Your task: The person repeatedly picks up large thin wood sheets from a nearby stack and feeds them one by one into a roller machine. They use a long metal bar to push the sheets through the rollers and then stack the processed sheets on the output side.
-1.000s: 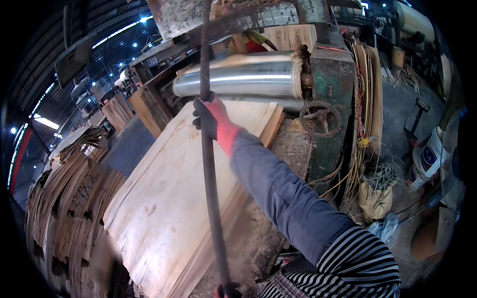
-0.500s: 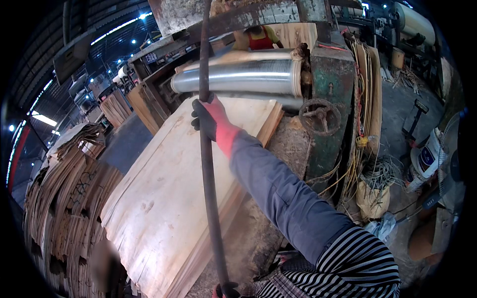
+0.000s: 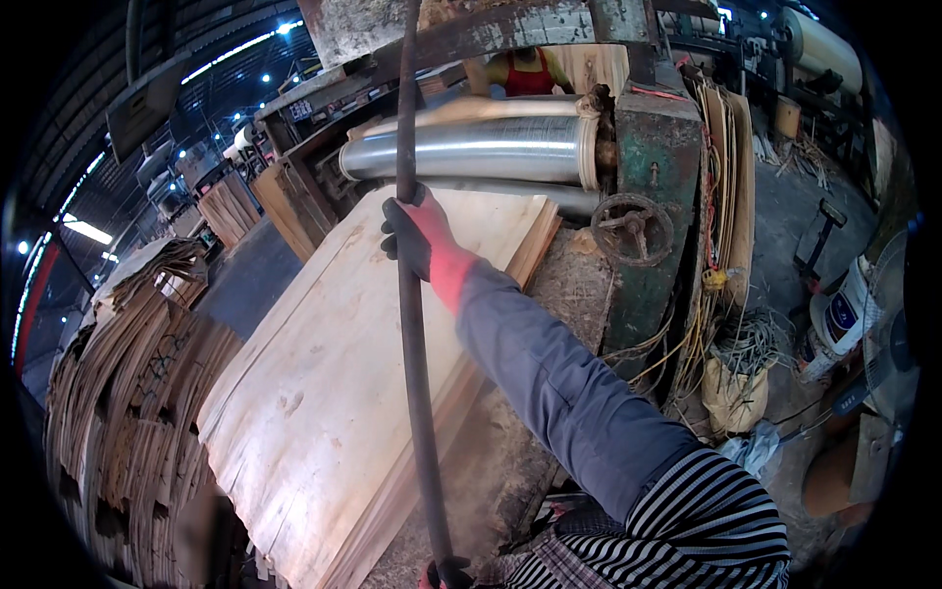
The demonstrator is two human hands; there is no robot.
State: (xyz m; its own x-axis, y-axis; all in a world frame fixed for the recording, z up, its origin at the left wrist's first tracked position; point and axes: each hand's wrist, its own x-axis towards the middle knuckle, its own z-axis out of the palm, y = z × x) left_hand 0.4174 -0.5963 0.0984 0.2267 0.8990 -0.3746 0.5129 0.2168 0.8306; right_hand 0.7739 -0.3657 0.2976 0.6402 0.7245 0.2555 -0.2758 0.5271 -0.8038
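Note:
My right hand (image 3: 417, 236), in a pink and black glove, is closed round a long dark pole (image 3: 417, 363). Its grey-sleeved arm reaches up from the lower right. At the bottom edge my left hand (image 3: 446, 574), gloved too and cut off by the frame, is closed at the pole's lower end. The pole runs upright through the picture and passes out at the top. Behind it lies a stack of pale wood veneer sheets (image 3: 314, 393), reaching to a shiny metal roller (image 3: 481, 152) in a machine.
A handwheel (image 3: 631, 231) sits on the green machine frame (image 3: 653, 157) to the right. Rough veneer piles (image 3: 137, 412) stand at left. Beyond the roller is a person in a red apron (image 3: 527, 77). At right are a white bucket (image 3: 844, 314) and a sack of strands (image 3: 736, 393).
The person beyond the roller has shifted slightly right. The pole and my right hand have moved a touch to the right in the picture, and my grip is the same.

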